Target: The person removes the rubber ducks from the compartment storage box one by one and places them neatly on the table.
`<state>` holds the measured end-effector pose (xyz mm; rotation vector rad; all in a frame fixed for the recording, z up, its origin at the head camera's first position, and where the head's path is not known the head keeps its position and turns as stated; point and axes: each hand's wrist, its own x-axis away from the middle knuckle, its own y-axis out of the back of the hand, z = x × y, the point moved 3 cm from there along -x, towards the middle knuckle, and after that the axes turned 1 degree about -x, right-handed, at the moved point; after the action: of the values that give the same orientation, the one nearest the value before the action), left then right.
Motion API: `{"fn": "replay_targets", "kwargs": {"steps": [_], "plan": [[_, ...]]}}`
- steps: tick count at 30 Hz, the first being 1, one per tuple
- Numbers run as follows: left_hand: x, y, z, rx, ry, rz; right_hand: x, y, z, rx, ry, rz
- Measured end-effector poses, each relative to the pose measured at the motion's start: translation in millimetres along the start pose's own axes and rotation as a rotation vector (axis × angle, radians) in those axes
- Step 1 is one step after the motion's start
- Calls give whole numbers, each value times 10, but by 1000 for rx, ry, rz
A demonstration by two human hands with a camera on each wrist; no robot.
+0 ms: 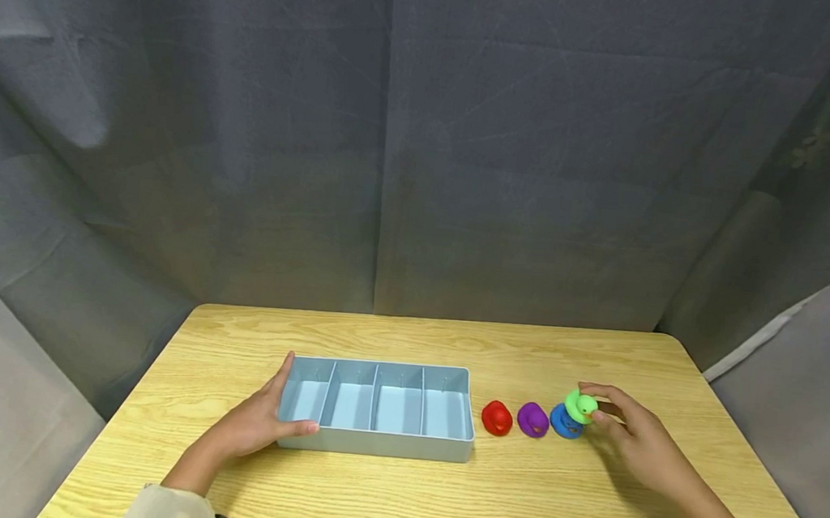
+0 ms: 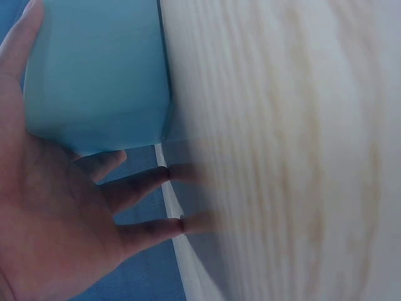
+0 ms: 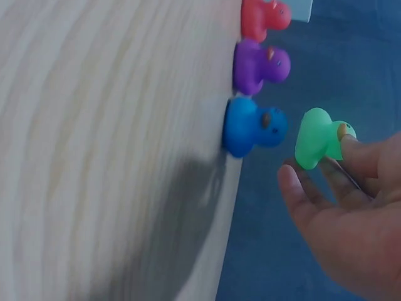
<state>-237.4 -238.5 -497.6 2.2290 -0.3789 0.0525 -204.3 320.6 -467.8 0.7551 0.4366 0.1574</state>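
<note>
My right hand (image 1: 645, 448) pinches a green rubber duck (image 1: 581, 406) between thumb and fingers. In the right wrist view the green duck (image 3: 316, 138) is held up off the table, beside a blue rubber duck (image 3: 244, 128). A purple duck (image 1: 533, 420) and a red duck (image 1: 497, 418) stand in a row to the left of the blue one. My left hand (image 1: 252, 421) grips the left end of a light blue divided tray (image 1: 386, 445), thumb along its front wall and index finger at the back corner. Its other fingers reach down toward the tabletop in the left wrist view.
The tray has several compartments in a row, with nothing in them. Everything stands on a light wood-grain table (image 1: 338, 497) with rounded far corners. Dark grey curtains (image 1: 387, 143) hang right behind it, with paler cloth at both sides.
</note>
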Motion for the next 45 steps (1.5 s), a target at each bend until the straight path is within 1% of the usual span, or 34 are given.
{"fn": "replay_targets", "kwargs": {"steps": [5, 11, 17, 21, 32, 45], "plan": [[-6, -7, 7, 4, 2, 0, 40, 68, -152, 2, -32, 4], [-18, -7, 6, 13, -2, -2, 71, 135, -280, 25, -79, 32], [-26, -5, 4, 11, -3, -3, 78, 138, -358, 27, -134, 67], [-27, -4, 2, 15, 0, -3, 92, 123, -398, 51, -162, 95], [-10, -1, -11, 9, 8, -2, 118, 110, -479, 41, -168, 131], [-19, -4, 19, 19, 6, -5, 119, 96, -503, 0, -173, 150]]}}
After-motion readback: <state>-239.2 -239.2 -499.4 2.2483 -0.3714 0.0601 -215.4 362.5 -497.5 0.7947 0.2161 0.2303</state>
